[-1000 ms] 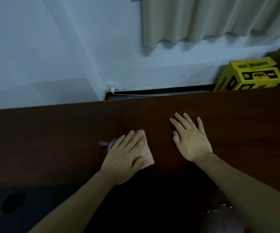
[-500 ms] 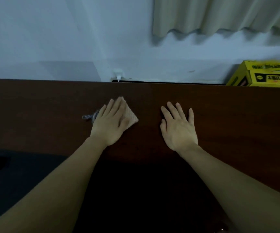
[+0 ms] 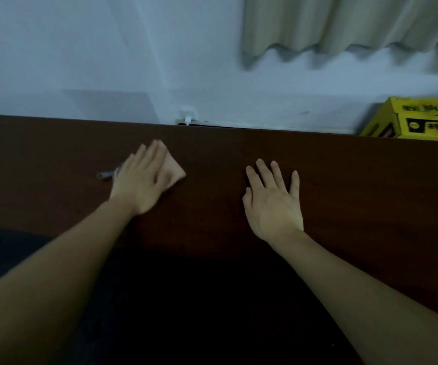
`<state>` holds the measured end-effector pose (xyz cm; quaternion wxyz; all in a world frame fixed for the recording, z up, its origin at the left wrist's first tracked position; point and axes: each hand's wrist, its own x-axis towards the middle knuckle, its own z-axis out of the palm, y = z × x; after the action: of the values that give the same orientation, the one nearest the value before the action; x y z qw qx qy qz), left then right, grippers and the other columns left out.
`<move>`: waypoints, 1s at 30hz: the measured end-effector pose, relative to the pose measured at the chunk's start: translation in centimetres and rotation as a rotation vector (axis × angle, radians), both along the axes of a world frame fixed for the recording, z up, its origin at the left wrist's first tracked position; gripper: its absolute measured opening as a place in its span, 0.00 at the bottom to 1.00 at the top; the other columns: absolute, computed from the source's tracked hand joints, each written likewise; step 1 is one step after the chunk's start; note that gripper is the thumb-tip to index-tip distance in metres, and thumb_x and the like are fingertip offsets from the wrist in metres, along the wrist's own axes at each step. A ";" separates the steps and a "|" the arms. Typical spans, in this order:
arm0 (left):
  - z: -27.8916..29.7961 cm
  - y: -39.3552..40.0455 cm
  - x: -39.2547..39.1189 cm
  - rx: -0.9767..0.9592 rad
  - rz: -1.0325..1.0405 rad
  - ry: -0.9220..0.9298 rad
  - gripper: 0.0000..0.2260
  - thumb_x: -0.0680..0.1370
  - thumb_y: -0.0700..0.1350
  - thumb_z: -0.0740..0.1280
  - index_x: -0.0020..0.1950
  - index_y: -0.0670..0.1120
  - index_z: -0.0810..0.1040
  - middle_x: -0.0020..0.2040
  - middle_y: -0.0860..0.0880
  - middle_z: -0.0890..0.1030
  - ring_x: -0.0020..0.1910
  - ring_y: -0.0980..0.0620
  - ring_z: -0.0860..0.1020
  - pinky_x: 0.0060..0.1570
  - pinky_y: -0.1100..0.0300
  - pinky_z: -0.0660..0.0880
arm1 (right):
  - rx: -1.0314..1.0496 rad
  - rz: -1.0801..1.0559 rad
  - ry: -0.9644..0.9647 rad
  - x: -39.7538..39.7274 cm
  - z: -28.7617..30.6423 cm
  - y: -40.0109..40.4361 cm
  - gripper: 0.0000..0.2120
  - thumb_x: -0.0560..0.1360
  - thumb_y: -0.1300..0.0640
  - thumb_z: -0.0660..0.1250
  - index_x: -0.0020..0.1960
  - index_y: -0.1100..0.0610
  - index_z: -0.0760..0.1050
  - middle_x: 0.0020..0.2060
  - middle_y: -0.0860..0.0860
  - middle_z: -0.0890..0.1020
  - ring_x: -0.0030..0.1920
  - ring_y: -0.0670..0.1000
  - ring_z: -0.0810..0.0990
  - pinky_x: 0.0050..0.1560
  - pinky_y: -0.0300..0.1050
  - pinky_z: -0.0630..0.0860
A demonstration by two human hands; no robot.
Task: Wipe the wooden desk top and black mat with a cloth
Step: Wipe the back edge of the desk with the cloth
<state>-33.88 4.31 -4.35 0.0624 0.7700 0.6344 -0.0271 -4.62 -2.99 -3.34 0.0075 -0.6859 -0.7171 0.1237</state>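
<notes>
The dark brown wooden desk top (image 3: 357, 180) fills the middle of the view. My left hand (image 3: 141, 180) lies flat with straight fingers on a folded pinkish cloth (image 3: 174, 171), pressing it to the wood near the desk's far edge. A grey striped corner of the cloth (image 3: 104, 175) sticks out to the left of the hand. My right hand (image 3: 273, 204) rests flat on the bare wood with fingers spread, about a hand's width to the right of the cloth. The black mat (image 3: 4, 248) lies at the near left, partly hidden by my left forearm.
A white wall stands just behind the desk, with a white plug (image 3: 187, 115) at the gap. A yellow cardboard box (image 3: 418, 119) sits beyond the far right edge. A beige curtain (image 3: 344, 25) hangs above. The near middle of the desk is in deep shadow.
My left hand has pushed the cloth away from me, towards the far edge of the desk. My right hand has stayed flat on the wood. The view has tilted down.
</notes>
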 end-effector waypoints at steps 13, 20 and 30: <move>2.1 -6.6 -1.1 -0.109 -0.375 -0.027 0.29 0.83 0.63 0.41 0.82 0.54 0.38 0.82 0.56 0.37 0.80 0.54 0.37 0.78 0.55 0.39 | -0.016 -0.021 0.013 -0.6 0.4 -0.1 0.27 0.85 0.46 0.43 0.83 0.47 0.47 0.83 0.47 0.46 0.82 0.53 0.39 0.79 0.64 0.39; 1.6 -3.4 -4.2 -0.081 -0.469 -0.003 0.29 0.85 0.61 0.47 0.82 0.55 0.38 0.82 0.57 0.38 0.81 0.55 0.38 0.79 0.54 0.41 | -0.013 -0.054 -0.052 -0.6 0.4 -0.2 0.27 0.84 0.45 0.43 0.83 0.46 0.49 0.82 0.45 0.48 0.82 0.51 0.40 0.79 0.64 0.39; 0.3 9.4 -2.1 0.004 -0.076 -0.043 0.28 0.85 0.57 0.45 0.83 0.48 0.46 0.83 0.49 0.47 0.82 0.49 0.44 0.78 0.51 0.42 | -0.007 -0.091 -0.095 -4.0 1.4 0.7 0.28 0.84 0.47 0.50 0.83 0.48 0.53 0.82 0.48 0.53 0.82 0.54 0.40 0.77 0.65 0.39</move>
<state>-36.02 13.74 -4.09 0.0734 0.7940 0.6034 -0.0116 -8.61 -2.33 -1.96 -0.0234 -0.7229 -0.6842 0.0931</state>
